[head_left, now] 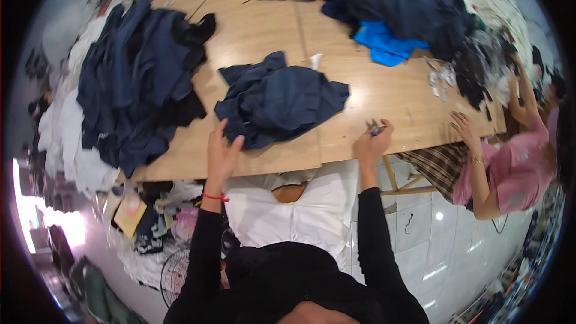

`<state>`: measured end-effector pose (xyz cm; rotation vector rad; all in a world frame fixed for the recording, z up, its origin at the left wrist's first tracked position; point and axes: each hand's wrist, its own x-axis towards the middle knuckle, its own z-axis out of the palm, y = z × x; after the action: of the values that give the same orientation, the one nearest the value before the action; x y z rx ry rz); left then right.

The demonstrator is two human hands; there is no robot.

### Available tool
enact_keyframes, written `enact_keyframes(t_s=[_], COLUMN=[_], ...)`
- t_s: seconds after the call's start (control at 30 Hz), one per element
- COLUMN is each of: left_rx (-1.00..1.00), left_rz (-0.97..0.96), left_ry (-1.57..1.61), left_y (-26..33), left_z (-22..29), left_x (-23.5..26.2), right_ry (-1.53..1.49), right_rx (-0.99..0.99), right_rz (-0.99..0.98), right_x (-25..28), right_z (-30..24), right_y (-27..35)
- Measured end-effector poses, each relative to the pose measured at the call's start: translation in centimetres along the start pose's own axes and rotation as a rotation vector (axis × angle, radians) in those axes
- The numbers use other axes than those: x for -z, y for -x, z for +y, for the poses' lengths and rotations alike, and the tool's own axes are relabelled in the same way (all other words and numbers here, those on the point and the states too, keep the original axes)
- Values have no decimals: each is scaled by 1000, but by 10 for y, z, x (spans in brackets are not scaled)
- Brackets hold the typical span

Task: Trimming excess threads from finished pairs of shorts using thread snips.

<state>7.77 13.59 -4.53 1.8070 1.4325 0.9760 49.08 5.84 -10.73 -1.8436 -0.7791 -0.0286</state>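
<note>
A crumpled navy blue garment [288, 102] lies on the wooden table in front of me. My left hand [222, 153], with a red string at the wrist, is at its near left edge. The fingers are apart and hold nothing; whether a fingertip touches the cloth I cannot tell. To the right of the garment, apart from it, my right hand [371, 144] is over the table's near edge. Its fingers are curled round a small dark purple object [376, 131], mostly hidden in the grip.
Piled navy clothes [135, 78] lie left on the table [258, 30]; a larger dark heap [408, 0] lies far right, beside a bright blue cloth [387, 43] and clear plastic [489, 48]. A person in pink [510, 174] sits at the right. A fan [174, 273] stands lower left.
</note>
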Motion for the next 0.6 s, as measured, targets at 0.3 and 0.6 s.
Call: enact_keyframes(t_s=[0.3, 0.6], left_rx=[-137, -147], left_rz=[89, 183], left_ry=[-586, -452], left_y=[28, 35], left_z=[-26, -29], left_x=[-5, 22], right_ry=[545, 52], right_rx=[338, 520], right_rz=[-251, -626], right_x=[-4, -85], right_z=[-29, -125], right_y=[-26, 73])
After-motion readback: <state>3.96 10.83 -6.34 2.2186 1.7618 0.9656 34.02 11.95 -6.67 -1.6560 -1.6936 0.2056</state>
